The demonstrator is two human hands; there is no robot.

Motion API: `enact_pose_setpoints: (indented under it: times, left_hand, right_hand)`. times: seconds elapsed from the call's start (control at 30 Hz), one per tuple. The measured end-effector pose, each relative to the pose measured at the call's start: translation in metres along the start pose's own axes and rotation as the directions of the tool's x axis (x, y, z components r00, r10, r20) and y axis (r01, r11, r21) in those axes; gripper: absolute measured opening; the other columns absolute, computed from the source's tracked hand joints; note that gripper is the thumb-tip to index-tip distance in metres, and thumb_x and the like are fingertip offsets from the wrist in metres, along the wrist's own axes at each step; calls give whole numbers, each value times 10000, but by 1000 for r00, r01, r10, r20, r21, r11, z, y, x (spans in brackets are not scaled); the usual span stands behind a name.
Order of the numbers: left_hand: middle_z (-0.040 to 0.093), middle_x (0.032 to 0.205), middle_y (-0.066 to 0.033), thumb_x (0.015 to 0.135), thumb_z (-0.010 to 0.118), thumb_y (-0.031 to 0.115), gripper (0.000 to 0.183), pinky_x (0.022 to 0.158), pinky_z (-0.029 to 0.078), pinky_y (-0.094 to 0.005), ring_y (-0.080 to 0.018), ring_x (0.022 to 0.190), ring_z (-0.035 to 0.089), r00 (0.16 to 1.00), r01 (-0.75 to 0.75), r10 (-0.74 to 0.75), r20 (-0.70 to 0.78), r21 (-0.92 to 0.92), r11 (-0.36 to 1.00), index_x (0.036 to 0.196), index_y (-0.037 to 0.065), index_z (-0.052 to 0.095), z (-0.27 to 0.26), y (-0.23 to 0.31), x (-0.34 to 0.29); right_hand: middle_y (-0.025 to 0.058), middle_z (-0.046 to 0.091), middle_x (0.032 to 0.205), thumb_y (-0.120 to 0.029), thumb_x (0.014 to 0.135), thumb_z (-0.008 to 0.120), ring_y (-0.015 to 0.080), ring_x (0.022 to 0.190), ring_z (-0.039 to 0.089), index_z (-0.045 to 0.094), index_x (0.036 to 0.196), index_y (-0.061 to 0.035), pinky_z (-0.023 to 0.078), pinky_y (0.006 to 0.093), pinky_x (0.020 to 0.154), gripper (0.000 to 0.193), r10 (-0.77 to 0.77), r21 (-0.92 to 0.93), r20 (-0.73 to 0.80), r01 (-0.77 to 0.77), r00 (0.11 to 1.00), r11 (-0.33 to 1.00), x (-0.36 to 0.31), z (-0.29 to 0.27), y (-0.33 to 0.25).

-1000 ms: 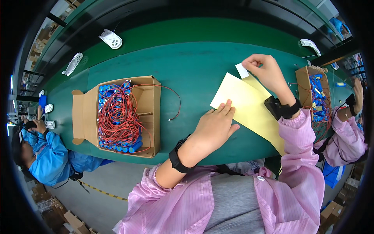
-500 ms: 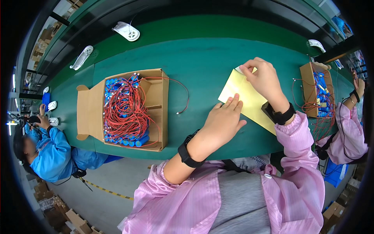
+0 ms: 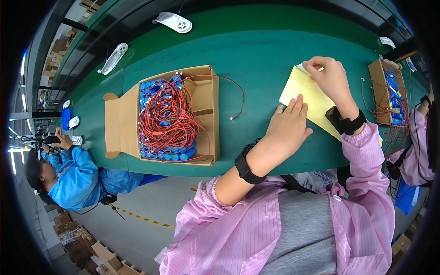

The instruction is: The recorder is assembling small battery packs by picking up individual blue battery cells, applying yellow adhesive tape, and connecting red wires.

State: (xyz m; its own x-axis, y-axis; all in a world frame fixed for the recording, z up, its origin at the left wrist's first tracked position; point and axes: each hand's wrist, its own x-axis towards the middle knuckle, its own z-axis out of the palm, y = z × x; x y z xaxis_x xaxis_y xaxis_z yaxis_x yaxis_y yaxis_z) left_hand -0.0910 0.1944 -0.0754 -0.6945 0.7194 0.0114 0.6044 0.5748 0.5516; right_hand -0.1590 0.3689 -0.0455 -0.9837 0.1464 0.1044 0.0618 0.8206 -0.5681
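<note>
A yellow paper sheet (image 3: 316, 104) lies slanted on the green table in front of me. My left hand (image 3: 288, 130) rests on its left part, fingers stretched out and palm down. At the sheet's far corner my right hand (image 3: 327, 75) is pinched, with a small white piece (image 3: 301, 67) showing beside its fingertips. Whether that white piece is a lifted corner or a separate label, I cannot tell. My right wrist and forearm cover part of the sheet's right side.
Left of the sheet stands an open cardboard box (image 3: 214, 137) of blue cylindrical cells with tangled red wires. A similar box (image 3: 379, 94) stands at the right. White plastic parts (image 3: 176, 22) lie along the back. A person in blue (image 3: 75, 176) sits at the left, another in pink (image 3: 415, 158) at the right.
The whole view has shifted, so the table and boxes appear farther right and slightly higher. Both hands keep nearly the same places on the yellow sheet.
</note>
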Motion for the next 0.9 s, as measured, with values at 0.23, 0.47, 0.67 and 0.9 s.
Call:
enact_pose_setpoints:
  times: [0.23, 0.47, 0.67, 0.9]
  left_hand:
    - [304, 1476, -285, 916, 580, 302, 624, 1080, 349, -492, -373, 1368, 346, 998, 41, -41, 43, 0, 999, 1368, -79, 378, 0, 5, -1]
    - [282, 1486, -286, 921, 575, 307, 635, 1088, 342, -497, -380, 1376, 326, 995, 61, -62, 83, 16, 998, 1375, -82, 363, -2, 9, 2]
    - [340, 1460, -269, 935, 554, 310, 571, 1085, 350, -475, -373, 1337, 387, 998, 51, -50, 27, -51, 997, 1349, -58, 415, -13, 7, -5]
    - [669, 981, -120, 891, 644, 118, 269, 772, 510, -323, -214, 859, 655, 940, 255, -320, -121, -375, 891, 1147, 36, 634, -105, 3, -101]
  right_hand:
    - [113, 679, 711, -255, 873, 622, 177, 631, 660, 705, 894, -34, 488, 286, 625, 237, 112, 131, 109, -126, 988, 983, -1, -4, 3]
    - [85, 640, 703, -291, 908, 599, 125, 673, 623, 676, 858, -19, 465, 264, 633, 286, 108, 337, 208, -175, 972, 925, 4, -5, 21]
    - [62, 616, 701, -336, 914, 607, 128, 665, 565, 655, 851, -12, 438, 257, 631, 334, 1, 327, 204, -69, 979, 942, -3, -15, 15]
    - [-6, 563, 673, -109, 933, 607, 51, 599, 509, 604, 899, 0, 364, 193, 530, 115, 32, 577, 95, -81, 995, 813, -67, -62, 12]
